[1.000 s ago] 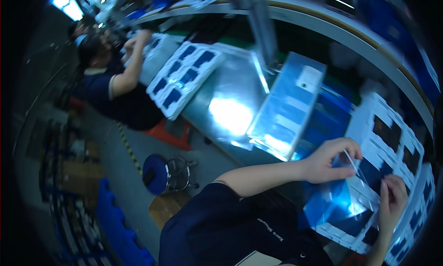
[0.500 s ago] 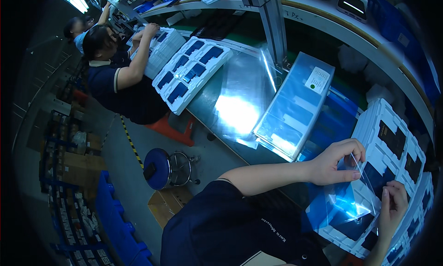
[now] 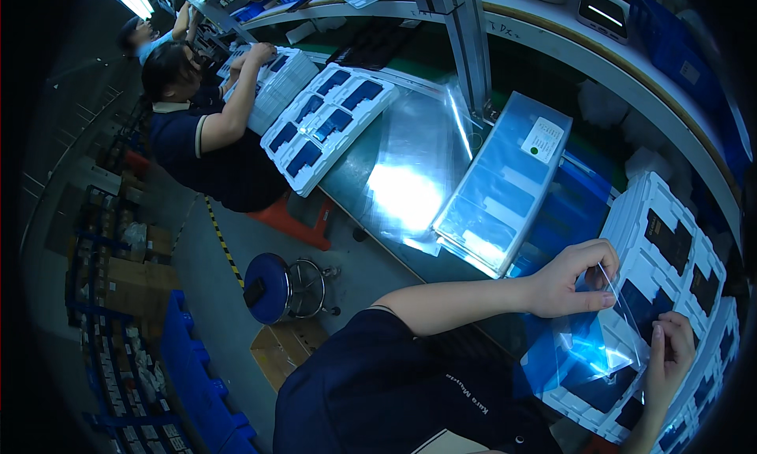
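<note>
A clear plastic bag (image 3: 582,345) is stretched between my hands at the lower right, with bright glare across it. My left hand (image 3: 578,279) pinches its upper edge between thumb and curled fingers. My right hand (image 3: 670,351) is closed at the bag's right edge, its thumb against bent fingers. Just beneath the bag lies a white moulded tray (image 3: 635,284) holding flat dark pieces (image 3: 669,241). The bag and my hands hide part of this tray. I cannot make out anything inside the bag.
Left of the tray sits a stack of large clear bags (image 3: 497,194) with a white label. Loose plastic sheets (image 3: 418,154) lie farther along the bench. A co-worker (image 3: 209,135) handles stacked white trays (image 3: 280,91). Below stands a blue stool (image 3: 272,288); a shelf (image 3: 568,40) runs above.
My hands and the bag stay almost in place. At the far upper left, another person's head has shifted slightly up and to the right.
</note>
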Motion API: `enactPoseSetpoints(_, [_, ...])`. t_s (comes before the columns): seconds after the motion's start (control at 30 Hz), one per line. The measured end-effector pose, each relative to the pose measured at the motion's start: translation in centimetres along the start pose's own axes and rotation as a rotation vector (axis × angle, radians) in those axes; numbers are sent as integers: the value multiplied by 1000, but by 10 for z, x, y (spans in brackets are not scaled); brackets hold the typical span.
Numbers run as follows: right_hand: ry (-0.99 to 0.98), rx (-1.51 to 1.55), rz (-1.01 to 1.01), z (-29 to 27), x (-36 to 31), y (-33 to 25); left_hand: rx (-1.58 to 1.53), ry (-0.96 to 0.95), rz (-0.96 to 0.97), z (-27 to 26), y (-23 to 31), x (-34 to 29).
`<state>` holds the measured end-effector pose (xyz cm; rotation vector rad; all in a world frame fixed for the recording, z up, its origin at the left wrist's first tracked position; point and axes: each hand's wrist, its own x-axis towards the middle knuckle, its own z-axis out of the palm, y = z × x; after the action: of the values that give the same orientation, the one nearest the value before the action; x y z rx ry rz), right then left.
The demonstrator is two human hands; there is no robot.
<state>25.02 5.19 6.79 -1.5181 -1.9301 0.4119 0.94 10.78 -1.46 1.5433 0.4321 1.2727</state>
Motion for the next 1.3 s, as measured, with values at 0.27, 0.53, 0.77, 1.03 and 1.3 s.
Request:
enactPoseSetpoints(0.27, [-7,-12,-10,-1,0,-1,-22,15,8,1,0,-1])
enactPoseSetpoints(0.53, [-99,356,168,-15,-8,22,-319,12,-172,-7,16,6])
enactPoseSetpoints(0.77, [-77,776,278,-16,-14,24,-80,-89,-114,16,52,42])
enactPoseSetpoints(1.03, [476,122,-51,-54,-35,85,-137,-327,-258,33,70,91])
enactPoseSetpoints(1.3, [324,-248,-883,-71,-18,23,-317,-493,-340,46,61,97])
